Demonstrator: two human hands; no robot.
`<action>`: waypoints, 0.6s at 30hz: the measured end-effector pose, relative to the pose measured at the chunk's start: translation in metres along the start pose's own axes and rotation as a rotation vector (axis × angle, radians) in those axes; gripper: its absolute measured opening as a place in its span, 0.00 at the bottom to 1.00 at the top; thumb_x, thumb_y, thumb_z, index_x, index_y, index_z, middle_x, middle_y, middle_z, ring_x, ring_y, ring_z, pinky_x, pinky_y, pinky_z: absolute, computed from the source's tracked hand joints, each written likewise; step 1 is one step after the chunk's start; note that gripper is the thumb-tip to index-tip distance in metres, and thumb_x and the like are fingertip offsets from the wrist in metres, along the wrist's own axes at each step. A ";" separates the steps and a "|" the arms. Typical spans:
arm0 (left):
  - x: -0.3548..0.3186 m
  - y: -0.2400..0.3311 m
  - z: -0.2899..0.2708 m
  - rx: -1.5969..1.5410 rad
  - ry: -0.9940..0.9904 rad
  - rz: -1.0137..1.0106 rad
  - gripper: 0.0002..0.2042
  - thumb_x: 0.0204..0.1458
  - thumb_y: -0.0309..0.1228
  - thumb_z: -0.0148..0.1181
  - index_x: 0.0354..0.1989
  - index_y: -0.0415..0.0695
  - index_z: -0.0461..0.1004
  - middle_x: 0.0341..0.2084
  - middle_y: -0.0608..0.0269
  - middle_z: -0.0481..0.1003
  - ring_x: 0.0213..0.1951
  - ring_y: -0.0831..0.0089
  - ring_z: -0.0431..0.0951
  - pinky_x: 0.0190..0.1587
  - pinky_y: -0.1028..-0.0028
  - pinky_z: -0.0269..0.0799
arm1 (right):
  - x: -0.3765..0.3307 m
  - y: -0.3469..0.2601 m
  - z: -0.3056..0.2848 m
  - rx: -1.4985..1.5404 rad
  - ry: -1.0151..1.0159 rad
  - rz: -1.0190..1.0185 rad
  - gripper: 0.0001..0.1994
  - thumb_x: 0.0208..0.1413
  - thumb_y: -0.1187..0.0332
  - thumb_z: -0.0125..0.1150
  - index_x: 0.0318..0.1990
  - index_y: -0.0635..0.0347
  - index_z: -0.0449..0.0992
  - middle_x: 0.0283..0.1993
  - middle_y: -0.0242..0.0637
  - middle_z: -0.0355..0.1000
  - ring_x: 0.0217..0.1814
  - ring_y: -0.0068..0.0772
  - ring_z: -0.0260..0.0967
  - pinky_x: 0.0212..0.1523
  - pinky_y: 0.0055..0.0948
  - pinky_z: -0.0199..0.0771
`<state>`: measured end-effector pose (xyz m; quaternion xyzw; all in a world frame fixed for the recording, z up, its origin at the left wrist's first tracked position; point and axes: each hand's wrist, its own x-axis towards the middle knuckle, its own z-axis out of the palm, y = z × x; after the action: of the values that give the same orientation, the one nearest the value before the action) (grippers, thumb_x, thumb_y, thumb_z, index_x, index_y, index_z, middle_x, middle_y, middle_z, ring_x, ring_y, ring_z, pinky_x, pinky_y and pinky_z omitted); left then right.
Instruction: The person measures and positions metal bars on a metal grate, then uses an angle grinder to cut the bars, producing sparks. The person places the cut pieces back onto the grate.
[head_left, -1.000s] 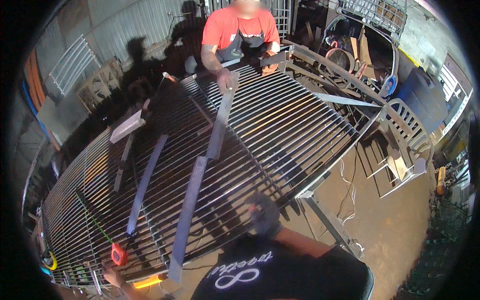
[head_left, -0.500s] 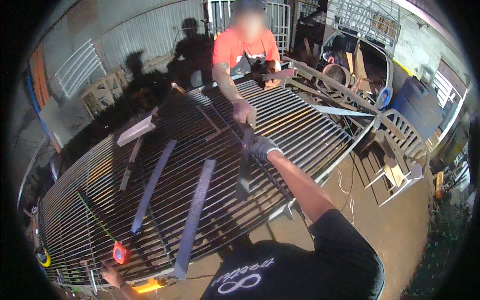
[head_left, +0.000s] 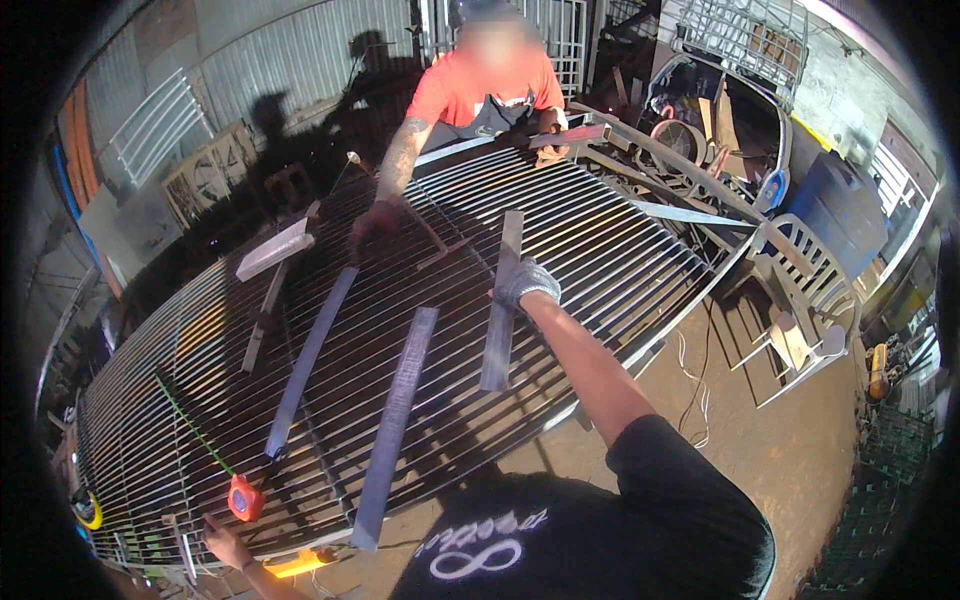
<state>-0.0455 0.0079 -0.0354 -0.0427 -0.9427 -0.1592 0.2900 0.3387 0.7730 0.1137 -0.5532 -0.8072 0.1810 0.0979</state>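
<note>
Flat metal strip point(head_left: 498, 345) at frame centre, in the right hand's grasp.
Gloved right hand point(head_left: 532, 283) clasps its right edge, probably to steady it; the strip spans several bars of the grate point(head_left: 640, 262), which seem able to bear it. To its left, a second strip point(head_left: 395, 430) lies crosswise, unheld; beyond, a co-worker's hand point(head_left: 374, 226) nears a third strip point(head_left: 312, 365). Lower left: left hand point(head_left: 226, 543) at the grate's edge, perhaps bracing, finger closure cannot be told; tape measure point(head_left: 244, 498) just above.
</note>
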 end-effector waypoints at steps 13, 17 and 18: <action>0.004 -0.080 0.046 0.017 -0.031 0.222 0.25 0.72 0.34 0.43 0.78 0.51 0.59 0.53 0.36 0.77 0.51 0.39 0.75 0.53 0.51 0.73 | 0.050 0.016 0.028 0.234 -0.098 0.113 0.41 0.38 0.38 0.82 0.47 0.71 0.85 0.50 0.54 0.83 0.54 0.50 0.82 0.53 0.41 0.81; 0.002 -0.076 0.041 -0.036 -0.095 0.086 0.24 0.74 0.37 0.40 0.77 0.55 0.62 0.53 0.35 0.75 0.52 0.38 0.76 0.52 0.50 0.72 | 0.061 0.006 0.036 0.225 -0.147 0.144 0.44 0.43 0.36 0.77 0.53 0.72 0.82 0.57 0.57 0.80 0.63 0.52 0.77 0.61 0.41 0.77; 0.006 -0.074 0.037 0.082 -0.067 0.162 0.25 0.74 0.39 0.41 0.78 0.57 0.61 0.52 0.33 0.75 0.50 0.37 0.77 0.51 0.47 0.71 | 0.050 -0.002 0.023 0.211 -0.174 0.124 0.41 0.47 0.35 0.73 0.55 0.66 0.83 0.58 0.55 0.80 0.64 0.53 0.77 0.62 0.42 0.77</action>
<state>-0.0833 -0.0504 -0.0816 -0.1120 -0.9512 -0.0950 0.2715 0.3099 0.8144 0.0912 -0.5708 -0.7536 0.3177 0.0736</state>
